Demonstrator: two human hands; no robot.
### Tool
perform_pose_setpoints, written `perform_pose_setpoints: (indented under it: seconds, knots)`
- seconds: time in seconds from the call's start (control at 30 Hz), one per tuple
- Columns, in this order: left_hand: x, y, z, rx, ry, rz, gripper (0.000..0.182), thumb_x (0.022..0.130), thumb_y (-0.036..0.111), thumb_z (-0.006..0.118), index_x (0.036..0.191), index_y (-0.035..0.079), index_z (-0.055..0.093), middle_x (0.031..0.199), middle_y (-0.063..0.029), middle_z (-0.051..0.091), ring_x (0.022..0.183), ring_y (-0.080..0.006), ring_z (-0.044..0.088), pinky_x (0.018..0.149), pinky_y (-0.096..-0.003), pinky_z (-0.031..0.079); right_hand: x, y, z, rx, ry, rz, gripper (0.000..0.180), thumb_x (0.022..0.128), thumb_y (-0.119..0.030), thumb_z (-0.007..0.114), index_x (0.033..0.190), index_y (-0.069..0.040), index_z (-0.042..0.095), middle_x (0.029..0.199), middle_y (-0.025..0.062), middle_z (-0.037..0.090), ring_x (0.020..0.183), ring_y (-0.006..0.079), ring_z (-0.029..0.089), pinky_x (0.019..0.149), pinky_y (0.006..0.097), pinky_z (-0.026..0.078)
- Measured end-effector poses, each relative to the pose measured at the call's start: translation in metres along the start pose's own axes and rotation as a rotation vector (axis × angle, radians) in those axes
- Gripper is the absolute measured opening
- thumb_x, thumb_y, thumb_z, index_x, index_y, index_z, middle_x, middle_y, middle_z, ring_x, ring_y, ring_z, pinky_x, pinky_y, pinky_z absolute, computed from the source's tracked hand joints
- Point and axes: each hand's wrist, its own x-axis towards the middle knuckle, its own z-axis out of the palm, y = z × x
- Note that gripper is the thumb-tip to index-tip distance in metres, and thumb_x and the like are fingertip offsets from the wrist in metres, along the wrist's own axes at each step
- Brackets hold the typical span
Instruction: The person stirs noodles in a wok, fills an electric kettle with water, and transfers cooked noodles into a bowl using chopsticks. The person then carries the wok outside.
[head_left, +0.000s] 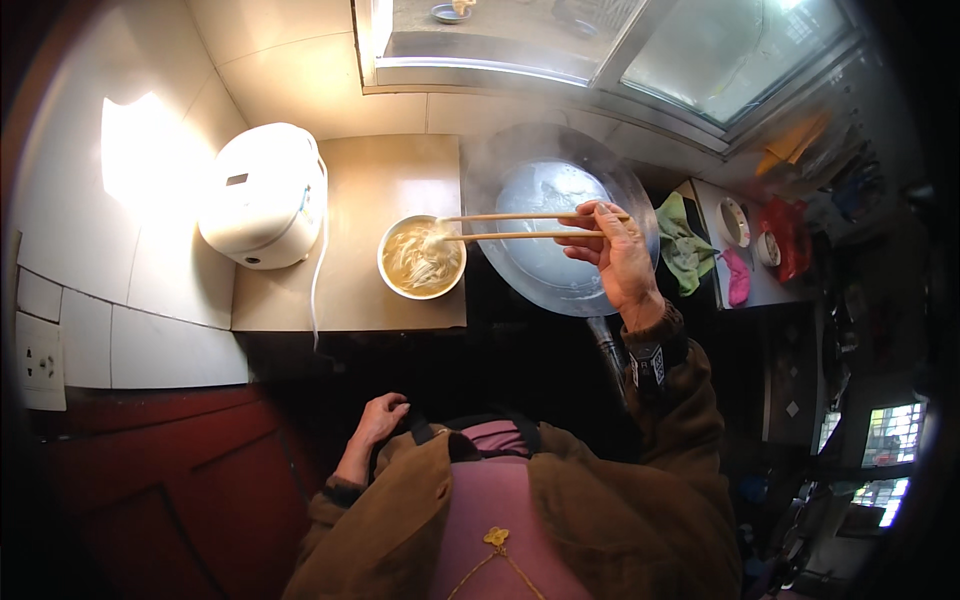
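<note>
My right hand (611, 251) holds a pair of long wooden chopsticks (517, 236) above the wok. Their tips reach left to the rim of a white bowl (384, 281), with a pale, blurred clump of food between them. Noodles (424, 266) in yellowish broth fill the bowl, which stands near the right edge of the counter. Steam rises from the large metal wok (559, 296), where cloudy, whitish liquid (540, 259) shows. Down by my waist, away from the counter, my left hand (382, 416) hangs with its fingers curled; nothing is seen in it.
A white rice cooker (262, 199) with a white cord (320, 277) stands left on the beige counter (352, 180). The wok handle (606, 345) points towards me. At right are a green cloth (682, 244), a pink cloth (736, 277), small bowls (731, 223) and a red plastic bag (793, 240).
</note>
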Motion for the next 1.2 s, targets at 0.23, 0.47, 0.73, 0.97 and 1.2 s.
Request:
perform_pose_setpoints:
  seconds: [0.23, 0.47, 0.73, 0.97, 1.2]
  knots:
    - [-0.008, -0.005, 0.01, 0.032, 0.017, -0.026, 0.031, 0.09, 0.017, 0.063, 0.115, -0.002, 0.064, 0.086, -0.0105, 0.07, 0.073, -0.0147, 0.065, 0.068, -0.0286, 0.053, 0.021, -0.03, -0.128, -0.444, 0.243, -0.054, 0.027, 0.103, -0.027, 0.044, 0.109, -0.006, 0.059, 0.105, 0.0119, 0.066, 0.072, 0.0189, 0.071, 0.056, 0.022, 0.056]
    - [-0.01, -0.001, 0.026, 0.026, 0.049, -0.078, 0.03, 0.09, 0.016, 0.064, 0.115, -0.001, 0.064, 0.086, -0.0101, 0.07, 0.069, -0.0144, 0.065, 0.066, -0.0284, 0.054, 0.054, 0.018, -0.198, -0.326, 0.274, 0.075, 0.024, 0.102, -0.025, 0.048, 0.11, -0.007, 0.06, 0.103, 0.0101, 0.066, 0.071, 0.0197, 0.07, 0.057, 0.0253, 0.057]
    - [-0.03, 0.012, 0.04, -0.029, 0.125, -0.122, 0.03, 0.091, 0.015, 0.063, 0.117, -0.002, 0.063, 0.087, -0.0094, 0.07, 0.068, -0.0133, 0.063, 0.064, -0.028, 0.053, 0.079, 0.09, -0.136, 0.113, 0.147, 0.236, 0.025, 0.102, -0.021, 0.044, 0.103, 0.0, 0.057, 0.1, 0.0203, 0.066, 0.089, 0.0287, 0.07, 0.076, 0.032, 0.061]
    - [-0.026, 0.019, 0.041, -0.045, 0.123, -0.107, 0.031, 0.091, 0.015, 0.064, 0.117, -0.001, 0.063, 0.088, -0.0092, 0.069, 0.069, -0.0133, 0.063, 0.066, -0.0279, 0.053, 0.062, 0.063, -0.111, 0.339, 0.077, 0.224, 0.021, 0.101, -0.019, 0.048, 0.103, -0.001, 0.057, 0.106, 0.0207, 0.065, 0.102, 0.0323, 0.067, 0.081, 0.0326, 0.06]
    - [-0.008, 0.021, 0.036, 0.076, 0.088, -0.05, 0.033, 0.089, 0.019, 0.065, 0.117, 0.0, 0.064, 0.091, -0.0113, 0.07, 0.078, -0.0163, 0.066, 0.072, -0.0295, 0.053, 0.045, 0.007, -0.086, 0.403, -0.032, 0.047, 0.023, 0.102, -0.02, 0.045, 0.106, -0.001, 0.058, 0.107, 0.0214, 0.066, 0.098, 0.0313, 0.068, 0.082, 0.0326, 0.061]
